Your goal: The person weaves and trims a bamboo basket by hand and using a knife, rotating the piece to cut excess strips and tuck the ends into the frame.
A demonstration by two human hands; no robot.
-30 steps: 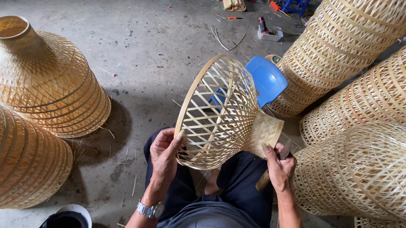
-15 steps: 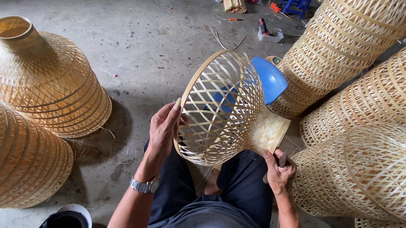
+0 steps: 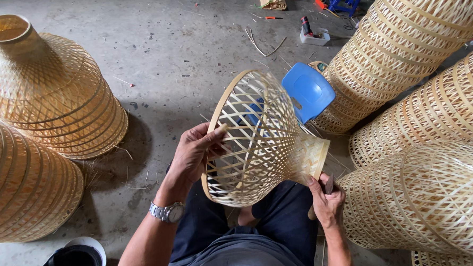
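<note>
1. At the floor's left edge lies a large woven bamboo shade (image 3: pixel 21 185) on its side, and behind it a bell-shaped bamboo lampshade (image 3: pixel 54 96) stands upright with its narrow neck on top.
2. A dark helmet (image 3: pixel 72 262) sits at the bottom edge, just left of the person's forearm.
3. The left hand (image 3: pixel 192 156), with a metal wristwatch (image 3: pixel 167 211) on its wrist, grips the wide rim of the open-weave bamboo lampshade frame (image 3: pixel 258 137), thumb over the hoop.
4. That frame is held off the floor above the person's lap, tilted, wide mouth to the left and tightly woven neck to the right.
5. The right hand (image 3: pixel 327 201) is closed on a small knife-like tool (image 3: pixel 329 185), fingertips touching the neck's lower edge.
6. A blue plastic stool (image 3: pixel 309 90) stands behind the frame.
7. Stacked bamboo shades (image 3: pixel 418 40) fill the right side.
</note>
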